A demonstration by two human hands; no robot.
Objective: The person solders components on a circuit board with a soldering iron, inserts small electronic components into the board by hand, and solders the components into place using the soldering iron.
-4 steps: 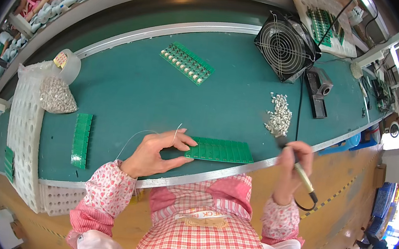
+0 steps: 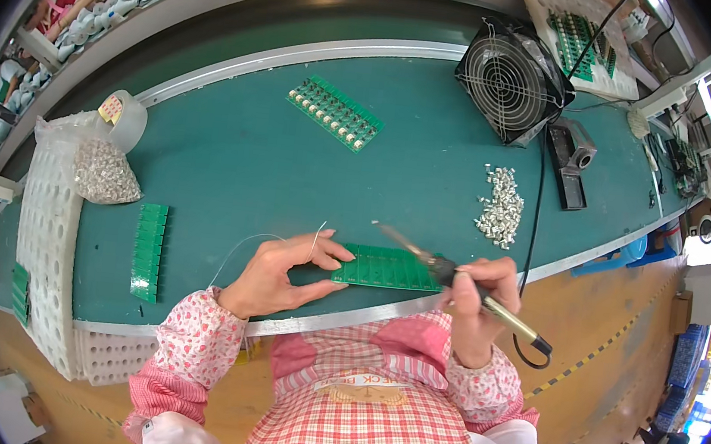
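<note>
My left hand (image 2: 276,273) grips the left end of a green circuit board panel (image 2: 376,269), which lies at the table's near edge. A thin solder wire (image 2: 240,249) runs through the same hand, its free end rising above the fingers. In my right hand (image 2: 481,309) is a soldering iron (image 2: 497,313), the fingers closed round its handle. The iron's tip points up and left over the board, apart from the wire's end. Part of the board's right end is hidden behind the iron and the right hand.
A pile of small metallic parts (image 2: 501,209) lies right of centre, near a black fan (image 2: 509,78) and an iron stand (image 2: 567,171). A populated board (image 2: 335,114) lies farther back. At left are another green board (image 2: 148,252), a bag of parts (image 2: 105,171) and white foam trays (image 2: 47,233).
My right hand has moved left with the soldering iron, bringing its tip from beside the parts pile to over the board. The left hand has stayed on the board.
</note>
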